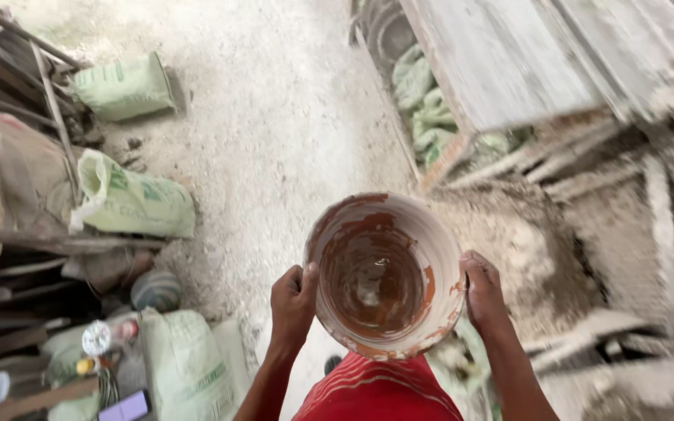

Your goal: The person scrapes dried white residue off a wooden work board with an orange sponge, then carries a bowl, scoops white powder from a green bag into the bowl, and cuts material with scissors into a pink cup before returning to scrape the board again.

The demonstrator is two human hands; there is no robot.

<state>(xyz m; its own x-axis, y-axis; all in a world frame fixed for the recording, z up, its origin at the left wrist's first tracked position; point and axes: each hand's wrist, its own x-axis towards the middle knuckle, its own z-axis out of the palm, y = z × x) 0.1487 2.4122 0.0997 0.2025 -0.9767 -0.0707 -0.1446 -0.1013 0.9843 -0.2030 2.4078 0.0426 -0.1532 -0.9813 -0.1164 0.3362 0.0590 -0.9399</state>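
I hold a round orange bucket (384, 274) in front of me, its inside smeared with pale dried plaster and holding a little cloudy liquid at the bottom. My left hand (292, 300) grips the bucket's left rim. On the opposite rim, my right hand (483, 292) is closed around the edge. A red garment (376, 390) shows below the bucket.
Pale green sacks lie at the left (124, 86), (136, 204), and lower left (185, 362). Rusty metal rods and planks (17, 93) pile at the left edge. Weathered wooden boards (524, 54) and a sandy heap (509, 234) fill the right. A phone (124, 407) lies at bottom left.
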